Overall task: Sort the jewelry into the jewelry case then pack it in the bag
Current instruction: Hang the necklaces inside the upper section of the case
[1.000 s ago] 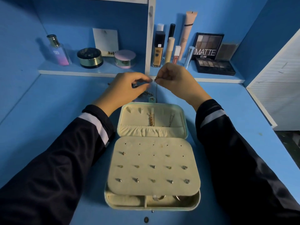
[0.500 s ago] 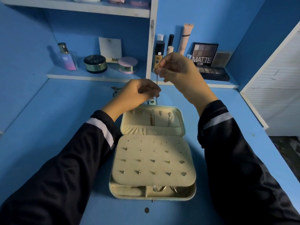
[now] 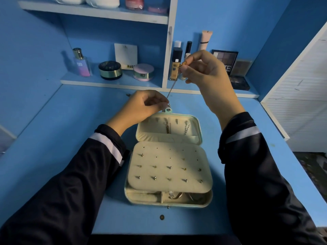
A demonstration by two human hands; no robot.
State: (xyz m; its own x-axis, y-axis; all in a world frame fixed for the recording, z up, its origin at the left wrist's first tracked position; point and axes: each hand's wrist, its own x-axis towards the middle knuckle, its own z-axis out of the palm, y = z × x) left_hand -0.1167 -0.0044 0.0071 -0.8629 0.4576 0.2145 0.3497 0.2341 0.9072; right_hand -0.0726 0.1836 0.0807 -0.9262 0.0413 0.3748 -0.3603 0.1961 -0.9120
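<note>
Above the far edge of the open jewelry case (image 3: 126,190), both hands hold one thin chain (image 3: 171,89) stretched taut on a diagonal. Right hand (image 3: 208,73) raised in front of the shelf (image 3: 113,82), fingers (image 3: 193,56) pinching the top end right by a small gold pendant (image 3: 183,64). Left hand (image 3: 141,107) lower, just over the case's clasp tab (image 3: 168,109), fingers curled in, pinching the bottom end. Case sits flat on the blue surface (image 3: 62,138) between the two dark sleeves, lid (image 3: 195,121) open away from the person. Lid lining carries a gold chain (image 3: 167,129) and a silver chain (image 3: 186,129) hanging side by side. Cream stud panel (image 3: 177,154) covers the base: studs (image 3: 154,178) fill the two nearest rows, one more at left in the row behind. Rings (image 3: 174,195) show in the front compartments under the panel. Small round dark item (image 3: 161,217) on the surface near the case front, cannot tell what. Shelf holds a perfume bottle (image 3: 81,65), two round compacts, tubes and an eyeshadow palette (image 3: 224,59)
</note>
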